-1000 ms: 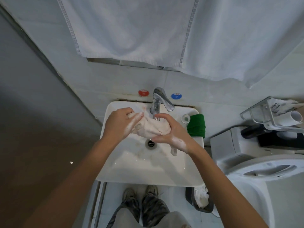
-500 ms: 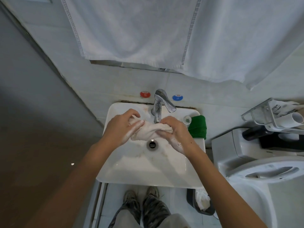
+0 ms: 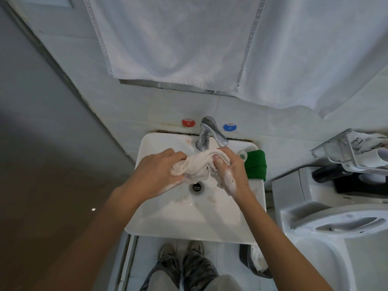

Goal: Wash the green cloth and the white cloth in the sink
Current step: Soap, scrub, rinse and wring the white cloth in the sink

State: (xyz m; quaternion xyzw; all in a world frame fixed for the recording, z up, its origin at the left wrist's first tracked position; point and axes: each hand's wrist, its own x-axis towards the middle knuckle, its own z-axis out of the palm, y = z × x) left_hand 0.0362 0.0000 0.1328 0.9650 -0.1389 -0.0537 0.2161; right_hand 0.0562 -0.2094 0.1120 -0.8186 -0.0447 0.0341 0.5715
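Head view looks down on both hands gripping the white cloth (image 3: 197, 166) above the sink (image 3: 184, 223), just under the faucet (image 3: 206, 133). Left hand (image 3: 156, 175) has its fingers curled round the cloth's left end, with suds along its lower edge. Right hand (image 3: 227, 171) is clenched round the right end, thumb pressed into the fabric and foam across its heel. Between them the cloth is bunched and twisted into a thick roll, hanging over the drain (image 3: 197, 187).

Compared with half a second ago, the hands have drawn closer to the faucet and the cloth looks more tightly wrung; a second ago it was spread looser between flatter fingers.

Green cloth (image 3: 255, 164) lies folded on the sink's right rim, apart from the hands. Red cap (image 3: 188, 122) and blue cap (image 3: 230, 127) on the wall carry small lettering too blurred to read.
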